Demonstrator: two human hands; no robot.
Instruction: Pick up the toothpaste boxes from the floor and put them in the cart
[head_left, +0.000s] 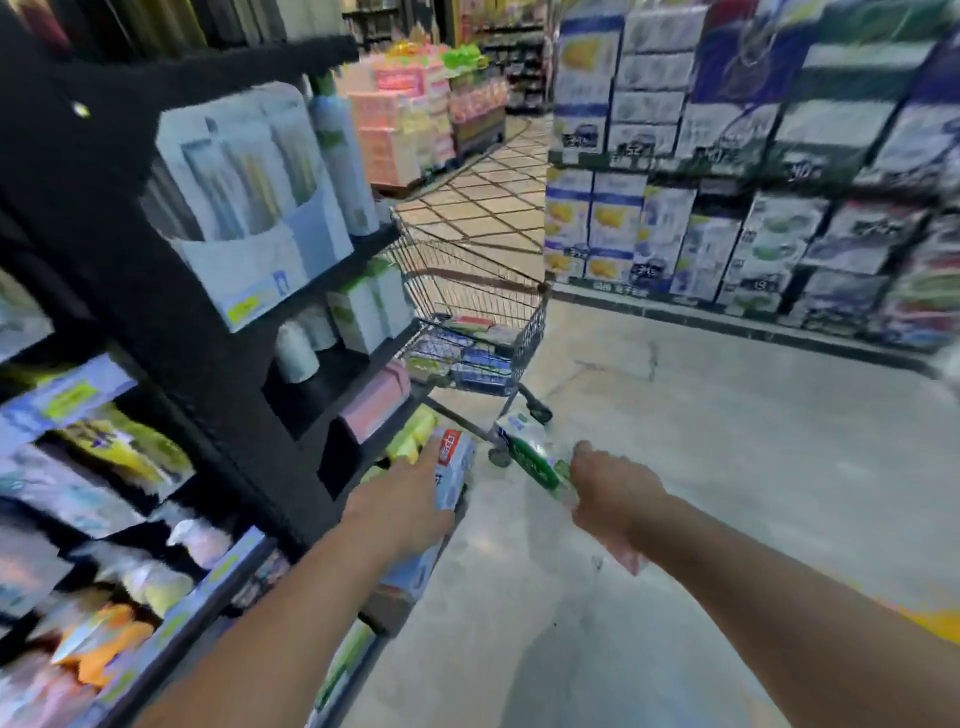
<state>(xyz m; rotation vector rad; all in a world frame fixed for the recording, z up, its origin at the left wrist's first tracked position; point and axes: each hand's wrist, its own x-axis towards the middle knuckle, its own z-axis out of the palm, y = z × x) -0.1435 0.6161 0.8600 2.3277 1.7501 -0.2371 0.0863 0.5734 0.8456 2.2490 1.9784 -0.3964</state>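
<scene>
My left hand (400, 506) grips a light blue toothpaste box with a red label (451, 470), its end pointing toward the cart. A green and white toothpaste box (530, 457) is held in my right hand (613, 491), tilted up and away. Both hands are stretched out above the floor. A wire shopping cart (467, 291) stands ahead beside the shelf, and several boxes (467, 353) lie in its basket. The picture is blurred by motion.
A black shelf unit (171, 312) full of goods runs along the left. Stacked cartons (727, 208) line the right side of the aisle. Grey concrete floor (727, 441) spreads between them, with tiled floor (488, 197) beyond the cart.
</scene>
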